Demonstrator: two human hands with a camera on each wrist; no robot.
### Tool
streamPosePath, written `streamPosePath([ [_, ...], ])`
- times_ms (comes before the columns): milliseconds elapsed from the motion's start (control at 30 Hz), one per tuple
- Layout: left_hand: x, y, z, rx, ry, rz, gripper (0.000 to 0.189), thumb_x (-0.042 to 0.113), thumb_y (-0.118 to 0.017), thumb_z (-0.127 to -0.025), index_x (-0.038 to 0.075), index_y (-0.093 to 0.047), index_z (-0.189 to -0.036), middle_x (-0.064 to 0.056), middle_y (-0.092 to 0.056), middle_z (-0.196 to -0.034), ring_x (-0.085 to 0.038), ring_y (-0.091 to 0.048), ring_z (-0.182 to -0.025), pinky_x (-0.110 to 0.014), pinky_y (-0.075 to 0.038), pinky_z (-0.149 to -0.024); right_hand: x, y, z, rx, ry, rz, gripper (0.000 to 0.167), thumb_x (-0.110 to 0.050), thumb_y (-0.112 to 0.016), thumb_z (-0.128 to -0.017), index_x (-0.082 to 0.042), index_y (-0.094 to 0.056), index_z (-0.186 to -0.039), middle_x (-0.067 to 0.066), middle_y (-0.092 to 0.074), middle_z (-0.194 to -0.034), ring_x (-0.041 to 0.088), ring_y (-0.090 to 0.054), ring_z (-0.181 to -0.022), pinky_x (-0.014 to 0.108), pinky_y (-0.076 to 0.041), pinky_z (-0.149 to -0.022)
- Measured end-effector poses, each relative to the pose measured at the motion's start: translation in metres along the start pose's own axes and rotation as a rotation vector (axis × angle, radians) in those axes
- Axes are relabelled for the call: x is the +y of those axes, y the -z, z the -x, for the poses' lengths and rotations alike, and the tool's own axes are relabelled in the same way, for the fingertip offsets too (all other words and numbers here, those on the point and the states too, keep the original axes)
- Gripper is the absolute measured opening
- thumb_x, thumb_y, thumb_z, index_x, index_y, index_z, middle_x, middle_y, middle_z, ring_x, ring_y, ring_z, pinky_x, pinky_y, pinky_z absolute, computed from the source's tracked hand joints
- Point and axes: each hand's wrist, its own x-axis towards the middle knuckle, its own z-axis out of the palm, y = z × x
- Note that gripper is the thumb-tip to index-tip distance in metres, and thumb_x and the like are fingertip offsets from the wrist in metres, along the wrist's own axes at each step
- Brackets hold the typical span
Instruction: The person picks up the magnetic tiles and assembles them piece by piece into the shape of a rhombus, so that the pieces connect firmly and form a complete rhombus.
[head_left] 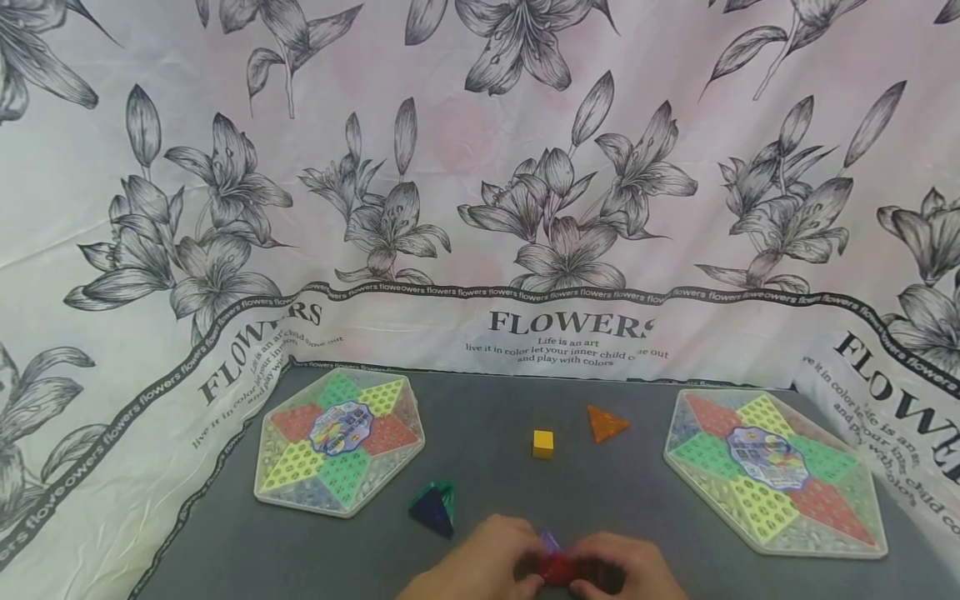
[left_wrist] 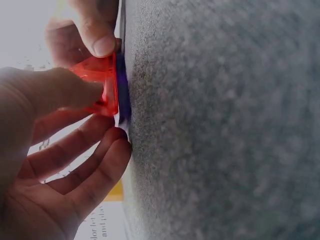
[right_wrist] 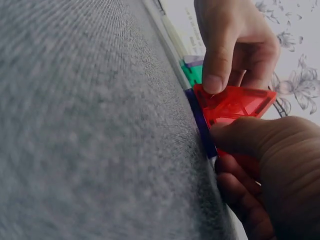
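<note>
Translucent red triangular tiles (right_wrist: 240, 102) lean together in a peaked shape over a flat purple tile (right_wrist: 201, 122) on the grey table. My left hand (head_left: 487, 550) pinches the red tiles from the left, with its thumb (left_wrist: 75, 90) against a red face. From the other side my right hand (head_left: 626, 562) grips them, its thumb (right_wrist: 240, 135) low by the purple edge. In the head view, fingers hide much of the red tiles (head_left: 557, 568), and a bit of purple shows behind them.
A dark blue and green tile shape (head_left: 432, 510) stands to the left of the hands. Beyond them are a yellow cube (head_left: 543, 444) and an orange pyramid-like piece (head_left: 606, 423). Hexagonal game boxes lie at left (head_left: 281, 492) and right (head_left: 862, 533). A flowered cloth (head_left: 420, 333) borders the table.
</note>
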Motion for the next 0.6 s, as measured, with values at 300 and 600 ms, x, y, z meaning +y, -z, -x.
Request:
streamPosePath([
  [300,0.002,0.000,-0.003,-0.023,0.078,-0.012,0.017,0.018,-0.087,-0.094,0.020,-0.084,-0.111,0.018,-0.073,-0.092,0.010,-0.056,-0.081,-0.014,-0.047,-0.079,-0.001,-0.004,0.000,-0.031,0.015,-0.045,0.024,-0.009,-0.082,-0.098,-0.020,-0.079,-0.118,-0.007,-0.078,-0.098,0.000,-0.069,-0.081,0.024,-0.059,-0.064],
  [600,-0.013,-0.019,-0.005,0.021,0.088,-0.003,0.012,0.023,-0.087,-0.095,0.022,-0.085,-0.107,0.020,-0.074,-0.088,0.009,-0.056,-0.075,-0.015,-0.047,-0.069,-0.003,0.009,-0.003,0.055,0.044,0.117,0.031,-0.015,-0.091,-0.091,-0.022,-0.080,-0.119,-0.010,-0.080,-0.107,0.003,-0.074,-0.092,0.024,-0.061,-0.075],
])
